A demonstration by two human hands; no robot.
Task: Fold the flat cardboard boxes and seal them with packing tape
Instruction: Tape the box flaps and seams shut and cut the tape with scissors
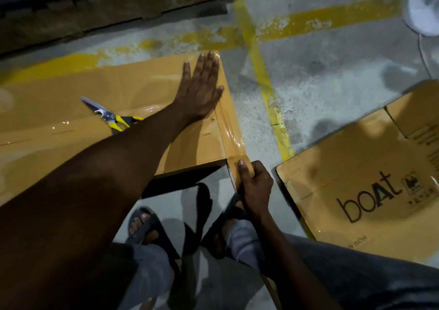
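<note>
A grey concrete floor (308, 91) is spreading across the whole view, with worn yellow lines (268, 84) crossing on it. A large cardboard box (71, 91) is lying on the floor and taking up the left half, its top face toward the camera and glossy strips already shining across it. A second cardboard box (356, 167), printed with the word "boat", is sitting at the right, apart from the first. A dark wooden pallet (118, 5) is running along the far edge, behind the large box. The left hand (202, 91) is reaching out over the large box and pressing flat near its far right corner, fingers straight and close together, holding nothing. The right hand (255, 186) is gripping the packing tape (231, 129) at the box's near right corner, fingers curled round it and thumb lying on top; whether a roll is sitting in the palm is not clear. The brown tape is stretching along the right edge of the box, from that corner up toward the left hand. Scissors (107, 115) with yellow handles are resting on top of the box, partly hidden by the left forearm. Two feet in dark sandals (147, 224) are standing on the floor just before the box.
</note>
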